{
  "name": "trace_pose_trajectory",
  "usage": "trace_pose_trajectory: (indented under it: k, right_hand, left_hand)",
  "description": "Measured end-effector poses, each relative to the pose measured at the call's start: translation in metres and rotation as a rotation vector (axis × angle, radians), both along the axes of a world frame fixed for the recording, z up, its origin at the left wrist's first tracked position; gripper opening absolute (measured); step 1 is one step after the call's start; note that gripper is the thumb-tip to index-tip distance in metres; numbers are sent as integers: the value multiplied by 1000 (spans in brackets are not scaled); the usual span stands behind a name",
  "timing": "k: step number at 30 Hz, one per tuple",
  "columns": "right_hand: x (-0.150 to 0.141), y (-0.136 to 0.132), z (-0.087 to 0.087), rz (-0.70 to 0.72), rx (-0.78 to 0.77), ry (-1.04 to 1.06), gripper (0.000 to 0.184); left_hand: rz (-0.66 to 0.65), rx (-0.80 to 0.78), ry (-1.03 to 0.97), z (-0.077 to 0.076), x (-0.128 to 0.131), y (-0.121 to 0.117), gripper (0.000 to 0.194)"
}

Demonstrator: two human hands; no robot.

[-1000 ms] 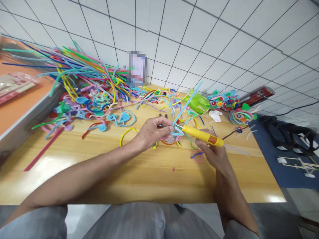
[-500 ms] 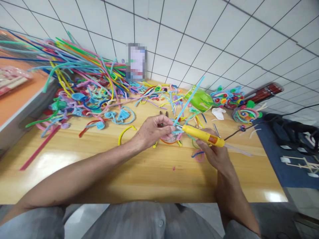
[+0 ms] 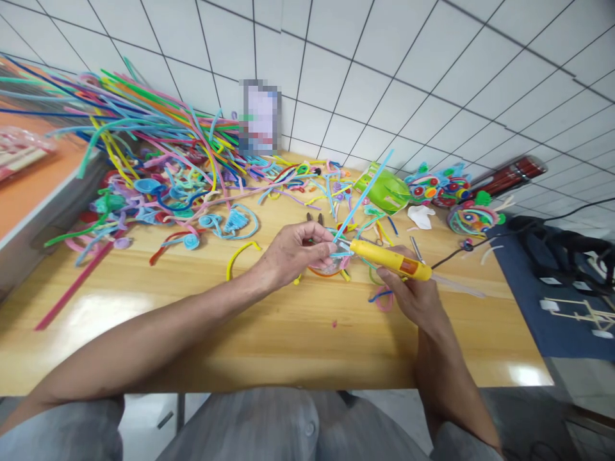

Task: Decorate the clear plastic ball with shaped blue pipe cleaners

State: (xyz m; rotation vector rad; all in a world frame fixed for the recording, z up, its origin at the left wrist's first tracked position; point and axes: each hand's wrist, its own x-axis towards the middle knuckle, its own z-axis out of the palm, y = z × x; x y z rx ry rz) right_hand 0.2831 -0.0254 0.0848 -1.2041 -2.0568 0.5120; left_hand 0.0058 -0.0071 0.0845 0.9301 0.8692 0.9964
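Note:
My left hand [image 3: 293, 253] pinches a light blue pipe cleaner [image 3: 365, 189] whose free end sticks up and to the right. Its lower end is looped at my fingertips over a small pink and orange round piece [image 3: 325, 267]. My right hand [image 3: 414, 296] is closed around a yellow glue gun [image 3: 390, 260], holding it level. The gun's nozzle points left and meets the blue loop at my left fingertips. Both hands hover just above the wooden table [image 3: 269, 333].
A big heap of coloured pipe cleaners [image 3: 158, 160] covers the table's back left. A green bag [image 3: 384, 189], finished coiled pieces [image 3: 451, 202], a red tube [image 3: 509, 176] and a black cord [image 3: 480, 246] lie at the back right. Small pliers [image 3: 314, 221] rest behind my left hand.
Hands hold almost the same pose; the glue gun nozzle stays at the blue loop. The view has shifted slightly, so everything sits a little lower and more to the left.

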Motion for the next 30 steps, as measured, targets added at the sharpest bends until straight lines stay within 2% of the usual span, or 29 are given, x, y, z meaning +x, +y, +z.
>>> trace_pose_trajectory:
  k: [8,14,21,26,30]
  right_hand:
    - [1,0,-1,8,27,-13,12]
    - [0,0,0,3,22,-7,12]
    - [-2,0,3,-2,4,19,16]
    - [-2,-4,4,-23,-35,93,17]
    - [12,-8,11,-127,-78,224,21]
  left_hand:
    - [-5,12,3,-1,0,0,31]
    - [-6,12,-4,-1,0,0,27]
    - [-11,15,-8,-1,1,-1,33]
    - [-18,10,-38,2,1,-2,35]
    - [-16,1,-35,7,-1,-5,41]
